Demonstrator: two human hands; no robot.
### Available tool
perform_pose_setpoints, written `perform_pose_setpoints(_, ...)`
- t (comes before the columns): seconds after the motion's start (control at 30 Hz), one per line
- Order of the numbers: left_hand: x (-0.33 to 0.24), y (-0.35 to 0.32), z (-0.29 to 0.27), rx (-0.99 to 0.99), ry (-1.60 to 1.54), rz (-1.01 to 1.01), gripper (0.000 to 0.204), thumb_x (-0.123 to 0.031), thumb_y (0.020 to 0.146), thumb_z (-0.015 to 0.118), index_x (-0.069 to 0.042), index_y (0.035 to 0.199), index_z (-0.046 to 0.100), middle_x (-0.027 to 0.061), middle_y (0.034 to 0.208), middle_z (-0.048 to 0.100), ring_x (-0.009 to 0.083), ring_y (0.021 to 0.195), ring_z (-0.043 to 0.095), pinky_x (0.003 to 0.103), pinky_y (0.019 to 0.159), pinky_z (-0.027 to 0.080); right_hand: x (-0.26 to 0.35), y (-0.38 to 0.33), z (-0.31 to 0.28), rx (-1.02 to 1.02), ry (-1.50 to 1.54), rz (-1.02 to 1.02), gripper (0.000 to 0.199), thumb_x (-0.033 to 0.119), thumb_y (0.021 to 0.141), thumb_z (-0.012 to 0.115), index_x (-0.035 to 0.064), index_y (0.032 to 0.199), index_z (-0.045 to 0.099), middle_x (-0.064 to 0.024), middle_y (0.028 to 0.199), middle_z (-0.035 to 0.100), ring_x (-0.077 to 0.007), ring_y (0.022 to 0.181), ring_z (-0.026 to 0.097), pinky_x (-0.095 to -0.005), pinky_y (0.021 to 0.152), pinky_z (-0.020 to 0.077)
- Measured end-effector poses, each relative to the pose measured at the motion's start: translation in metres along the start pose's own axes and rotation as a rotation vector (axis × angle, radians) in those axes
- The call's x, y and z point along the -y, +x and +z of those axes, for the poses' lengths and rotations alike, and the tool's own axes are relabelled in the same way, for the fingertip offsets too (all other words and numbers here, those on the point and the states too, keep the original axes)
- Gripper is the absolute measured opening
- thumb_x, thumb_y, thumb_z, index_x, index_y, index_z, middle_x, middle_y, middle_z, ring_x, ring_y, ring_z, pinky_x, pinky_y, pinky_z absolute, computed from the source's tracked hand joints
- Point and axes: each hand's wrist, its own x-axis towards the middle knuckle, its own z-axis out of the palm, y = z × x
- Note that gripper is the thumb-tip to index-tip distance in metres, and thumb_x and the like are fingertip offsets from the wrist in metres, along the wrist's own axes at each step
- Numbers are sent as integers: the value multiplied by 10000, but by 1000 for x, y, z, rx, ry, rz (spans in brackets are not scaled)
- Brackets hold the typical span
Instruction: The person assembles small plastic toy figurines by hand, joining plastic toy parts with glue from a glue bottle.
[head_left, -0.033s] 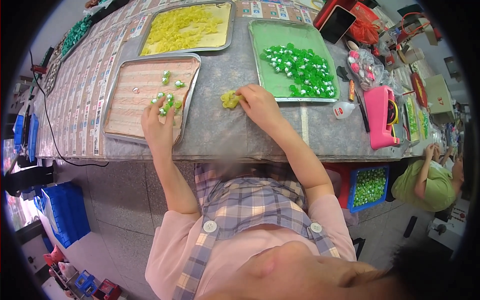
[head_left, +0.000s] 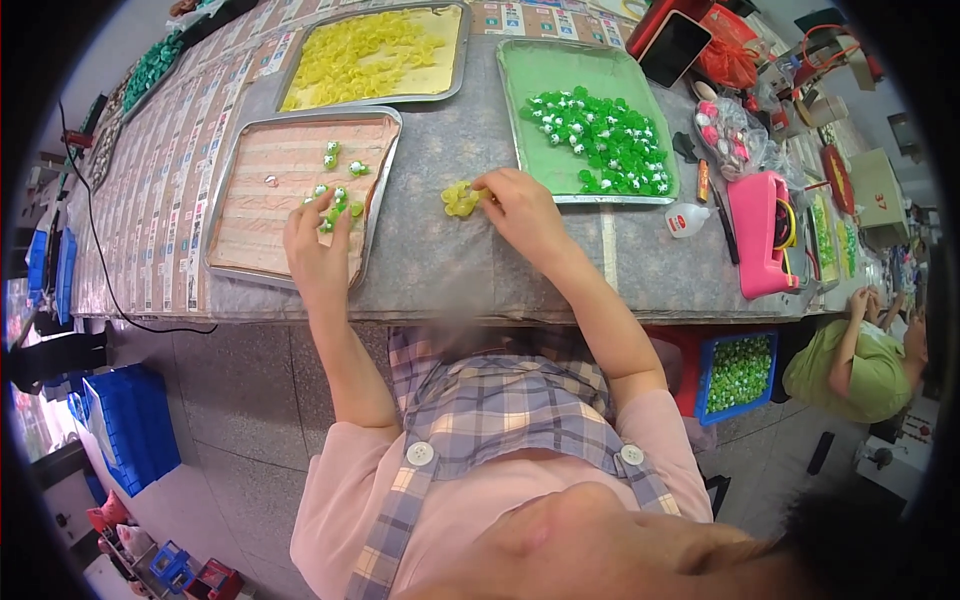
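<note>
My left hand reaches over the near right part of a pink-lined metal tray. Its thumb and forefinger are apart, around a small cluster of green figures with white, eye-like faces; whether they touch one is hard to see. Two more such green figures lie farther back in that tray. On the grey table covering, my right hand is closed in a pinch at the edge of a small pile of translucent yellow, petal-shaped plastic pieces. Its fingertips partly hide the piece there.
Behind stands a tray of yellow pieces; at right, a green-lined tray holds many green figures. Farther right are a small white bottle, a pink holder and a phone. A co-worker in green sits at far right.
Both hands have shifted only very slightly; the trays and the pieces in them stay where they were.
</note>
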Motion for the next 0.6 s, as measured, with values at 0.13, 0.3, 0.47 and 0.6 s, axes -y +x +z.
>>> perform_pose_setpoints(0.13, -33, -15, 25, 217, -495, 36, 241, -47, 693, 619, -46, 934, 595, 82, 901, 557, 147, 738, 535, 252, 639, 427, 13, -7, -21, 23, 302, 182, 158, 35, 710, 560, 36, 867, 543, -91, 779, 554, -231, 701, 541, -312, 629, 435)
perform_pose_setpoints(0.3, -65, -37, 63, 387, -497, 150, 255, -24, 702, 606, -38, 956, 587, 89, 928, 558, 168, 708, 557, 272, 663, 453, 13, -26, -26, 70, 455, 284, 166, 35, 738, 563, 23, 898, 522, -81, 738, 566, -166, 632, 554, -271, 593, 438)
perform_pose_setpoints(0.47, -74, -48, 67, 458, -591, 149, 251, -25, 708, 604, -29, 958, 583, 94, 931, 558, 180, 780, 571, 264, 683, 470, 20, -41, -40, 103, 695, 405, 260, -9, 743, 553, 27, 983, 460, -41, 745, 561, -90, 684, 537, -215, 629, 420)
perform_pose_setpoints(0.6, -72, -55, 74, 525, -762, 110, 248, -8, 735, 588, -2, 982, 559, 84, 953, 557, 149, 817, 552, 259, 703, 453, 23, -53, -44, 55, 696, 393, 243, -11, 754, 542, 29, 979, 459, -35, 736, 560, -80, 691, 534, -207, 629, 415)
